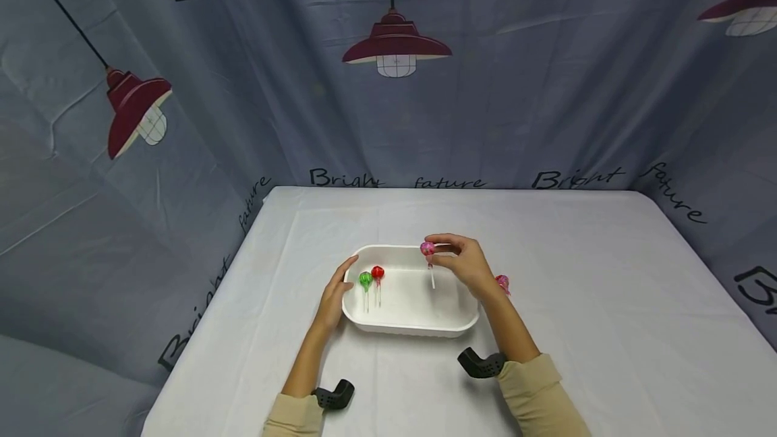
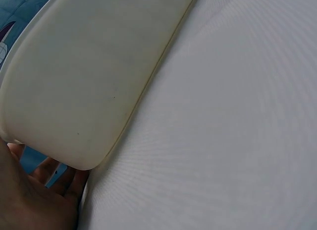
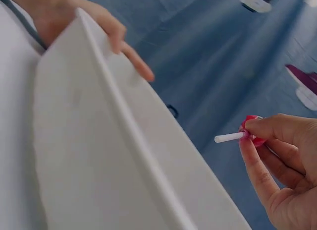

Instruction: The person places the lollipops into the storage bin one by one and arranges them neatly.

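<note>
A white tray [image 1: 413, 330] stands on the table, with a green lollipop [image 1: 365, 280] and a red lollipop [image 1: 378, 272] lying side by side in its left part. My left hand [image 1: 330, 299] holds the tray's left end, thumb over the rim and the other fingers along the outside. Above the tray's right part, my right hand [image 1: 464, 263] pinches a pink lollipop [image 1: 427, 248] near its wrapped head, the white stick pointing down. In the right wrist view the pink lollipop's stick [image 3: 229, 138] pokes out from between thumb and finger.
Another pink lollipop [image 1: 502, 282] lies right of the tray, partly hidden by my right forearm. A white cloth covers the table [image 1: 607, 302]. Grey-blue curtains [image 1: 485, 106] printed with lamps hang behind and at the sides.
</note>
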A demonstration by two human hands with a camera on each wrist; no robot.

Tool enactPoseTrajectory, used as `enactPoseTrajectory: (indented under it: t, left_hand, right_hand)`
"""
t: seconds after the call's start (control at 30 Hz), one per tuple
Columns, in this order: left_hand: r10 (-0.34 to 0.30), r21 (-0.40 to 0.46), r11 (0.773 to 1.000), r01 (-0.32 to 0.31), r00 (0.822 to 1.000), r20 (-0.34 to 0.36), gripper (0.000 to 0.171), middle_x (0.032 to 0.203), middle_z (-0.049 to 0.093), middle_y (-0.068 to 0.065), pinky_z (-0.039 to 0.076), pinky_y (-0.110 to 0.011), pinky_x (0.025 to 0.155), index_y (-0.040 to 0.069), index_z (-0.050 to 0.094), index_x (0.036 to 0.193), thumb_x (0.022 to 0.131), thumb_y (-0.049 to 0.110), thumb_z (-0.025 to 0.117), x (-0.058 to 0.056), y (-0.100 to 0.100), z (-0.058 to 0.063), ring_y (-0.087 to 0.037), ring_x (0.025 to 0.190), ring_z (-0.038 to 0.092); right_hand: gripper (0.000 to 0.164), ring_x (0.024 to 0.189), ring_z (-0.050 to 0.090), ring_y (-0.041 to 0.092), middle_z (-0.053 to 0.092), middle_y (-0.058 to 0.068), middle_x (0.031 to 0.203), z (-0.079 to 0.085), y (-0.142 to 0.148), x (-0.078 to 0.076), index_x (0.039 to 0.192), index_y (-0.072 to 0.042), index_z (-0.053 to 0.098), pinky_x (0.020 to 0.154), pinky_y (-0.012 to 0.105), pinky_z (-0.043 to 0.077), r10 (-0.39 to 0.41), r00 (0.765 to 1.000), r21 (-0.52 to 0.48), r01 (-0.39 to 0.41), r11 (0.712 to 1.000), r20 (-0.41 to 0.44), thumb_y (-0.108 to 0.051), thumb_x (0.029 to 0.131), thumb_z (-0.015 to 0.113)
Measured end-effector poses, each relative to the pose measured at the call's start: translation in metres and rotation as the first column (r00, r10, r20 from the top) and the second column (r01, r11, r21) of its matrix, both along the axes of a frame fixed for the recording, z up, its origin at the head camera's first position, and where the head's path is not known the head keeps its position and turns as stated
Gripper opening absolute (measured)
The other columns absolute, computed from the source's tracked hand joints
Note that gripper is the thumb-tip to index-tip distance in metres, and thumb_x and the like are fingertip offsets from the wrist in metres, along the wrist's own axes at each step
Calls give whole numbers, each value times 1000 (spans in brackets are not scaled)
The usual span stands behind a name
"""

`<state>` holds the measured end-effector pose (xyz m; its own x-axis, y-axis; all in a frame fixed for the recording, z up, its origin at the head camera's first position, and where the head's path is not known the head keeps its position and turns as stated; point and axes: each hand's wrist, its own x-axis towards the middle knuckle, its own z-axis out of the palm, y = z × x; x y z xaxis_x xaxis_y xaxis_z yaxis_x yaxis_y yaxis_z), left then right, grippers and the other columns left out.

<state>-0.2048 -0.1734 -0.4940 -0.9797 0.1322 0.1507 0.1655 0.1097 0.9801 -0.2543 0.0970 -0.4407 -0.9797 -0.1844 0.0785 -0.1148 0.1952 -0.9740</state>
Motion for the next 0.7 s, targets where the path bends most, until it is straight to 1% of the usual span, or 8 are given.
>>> enactPoseTrajectory:
  t: [0.13,0.23,0.37,0.5,0.6,0.7]
  left_hand:
    - [4,4,1000,-4,1000,1,54,149,26,-10,11,-38,112,6,36,141,89,-4,33,0,0,1,-19,138,15]
    - [9,0,1000,-9,1000,0,54,149,26,-11,11,-38,111,5,37,141,88,-4,33,0,0,1,-20,138,16]
    - [13,0,1000,-13,1000,-11,54,148,27,-12,12,-39,111,3,36,141,88,-5,33,1,1,1,-23,138,16]
    - [11,0,1000,-11,1000,-24,54,148,28,-12,11,-38,112,2,36,141,88,-6,32,1,1,1,-23,138,16]
    - [4,-2,1000,-4,1000,-21,54,149,26,-13,11,-38,112,3,35,141,88,-5,32,1,1,1,-23,138,14]
    - [1,6,1000,-1,1000,-20,54,149,25,-13,11,-38,112,3,34,141,88,-5,32,1,1,1,-23,138,14]
  right_hand:
    - [36,98,60,26,64,11,108,-4,-22,-2,111,-5,66,80,30,51,23,998,-9,-23,1000,54,-3,76,72]
    - [34,95,61,26,65,12,103,-8,-37,-2,109,-4,67,78,31,53,27,997,-4,-27,1000,76,0,76,72]
    - [32,89,63,23,67,11,97,-13,-53,-3,105,-3,68,72,28,53,12,996,19,-14,1000,93,2,73,73]
    - [30,80,64,16,68,9,90,-19,-65,-4,99,-4,71,65,25,53,-20,994,50,15,999,111,2,70,75]
    - [29,74,64,15,69,10,87,-25,-73,-3,95,-2,71,63,26,53,-39,993,70,32,997,110,5,68,75]
    - [29,70,64,15,69,11,88,-29,-78,-2,94,0,71,61,27,54,-40,992,100,29,995,116,7,66,76]
